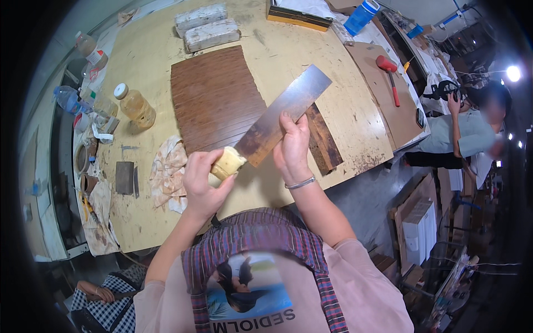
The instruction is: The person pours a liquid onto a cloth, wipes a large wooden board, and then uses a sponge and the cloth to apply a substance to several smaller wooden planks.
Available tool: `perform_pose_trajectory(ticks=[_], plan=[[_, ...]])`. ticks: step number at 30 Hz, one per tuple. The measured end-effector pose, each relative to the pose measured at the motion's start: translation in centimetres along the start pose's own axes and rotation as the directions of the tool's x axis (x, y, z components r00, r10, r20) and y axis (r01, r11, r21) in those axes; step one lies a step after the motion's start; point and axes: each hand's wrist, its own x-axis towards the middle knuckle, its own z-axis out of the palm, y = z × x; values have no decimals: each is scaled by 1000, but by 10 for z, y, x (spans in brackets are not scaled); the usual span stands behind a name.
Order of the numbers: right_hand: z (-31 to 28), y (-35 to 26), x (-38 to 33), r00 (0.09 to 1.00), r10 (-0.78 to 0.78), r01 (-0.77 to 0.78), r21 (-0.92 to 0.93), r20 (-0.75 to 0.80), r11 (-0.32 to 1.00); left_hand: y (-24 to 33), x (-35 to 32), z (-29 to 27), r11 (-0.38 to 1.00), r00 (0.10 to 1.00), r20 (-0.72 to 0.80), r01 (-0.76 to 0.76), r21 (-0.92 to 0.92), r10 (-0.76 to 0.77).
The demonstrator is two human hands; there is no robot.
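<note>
1. A long, flat strip (280,116) with a grey sheen is held tilted above the pale worktable (244,188), its upper end pointing up and to the right. Its lower end is darkened with brown stain, while the upper part is left bare and grey.

2. A pale yellow wad (227,163) of soft material is pressed against the stained lower end of the strip, just above the worktable's near edge. It is bunched into a rounded lump, and part of it is hidden by the fingers closed around it.
</note>
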Motion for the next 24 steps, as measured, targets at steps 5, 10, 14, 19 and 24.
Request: perform_pose_trajectory(ticks=[5, 10, 14, 19, 24], plan=[[1, 3, -2, 997, -77, 76, -10, -15, 997, 8, -6, 10, 994, 991, 113, -61, -94, 71], [-5, -1, -1, 998, -61, 62, 38, -13, 997, 11, -5, 11, 996, 994, 81, -65, -60, 70], [-11, -7, 5, 986, 164, -162, 201, 5, 966, 16, -9, 4, 975, 978, 194, -29, -219, 73], [-25, -12, 10, 885, 439, -465, 328, 154, 822, 17, -8, -9, 867, 959, 184, 275, -417, -216], [-28, -3, 14, 787, 401, -601, 436, 469, 670, 19, 13, -11, 893, 965, 236, 205, -401, -116]])
